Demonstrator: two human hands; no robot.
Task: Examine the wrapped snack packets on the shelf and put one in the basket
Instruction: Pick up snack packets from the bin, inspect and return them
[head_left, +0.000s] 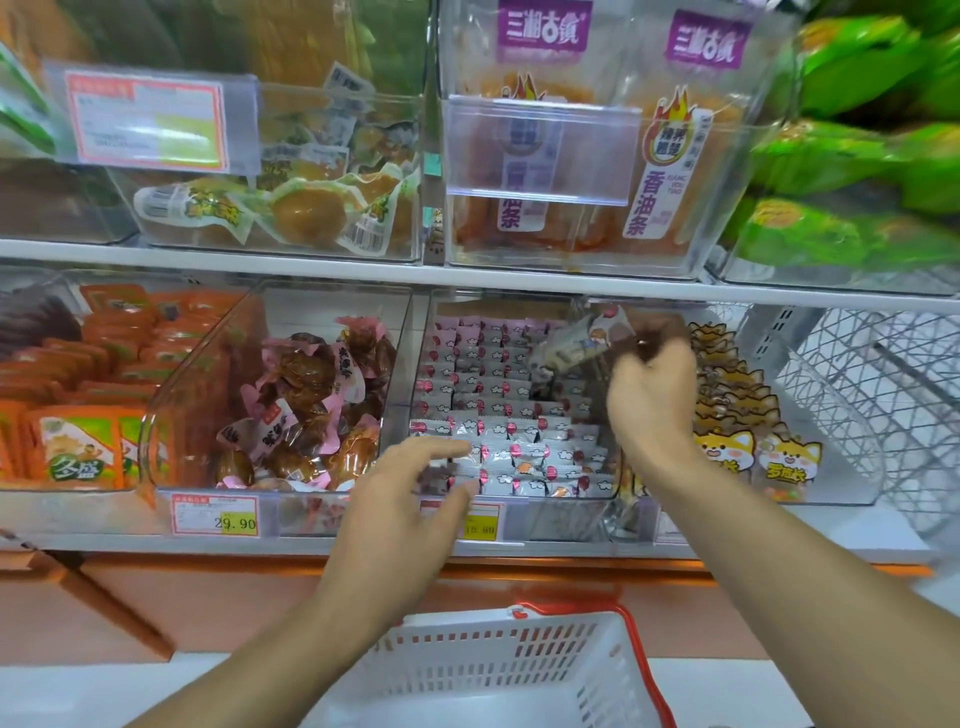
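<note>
Rows of small white-and-pink wrapped snack packets (498, 410) fill a clear bin (519, 506) on the lower shelf. My right hand (649, 389) is raised over the bin's right side and pinches one wrapped packet (576, 343), lifted above the rows and blurred. My left hand (410, 499) hovers in front of the bin's near edge with fingers spread and holds nothing. A white basket (498, 670) with a red rim sits below on the floor, between my forearms.
A bin of brown snacks in pink wrappers (306, 410) stands left of the target bin; packets with fox faces (737, 415) lie to its right. Orange packs (88, 395) are at far left. The upper shelf holds more clear bins. A wire rack (883, 395) is at right.
</note>
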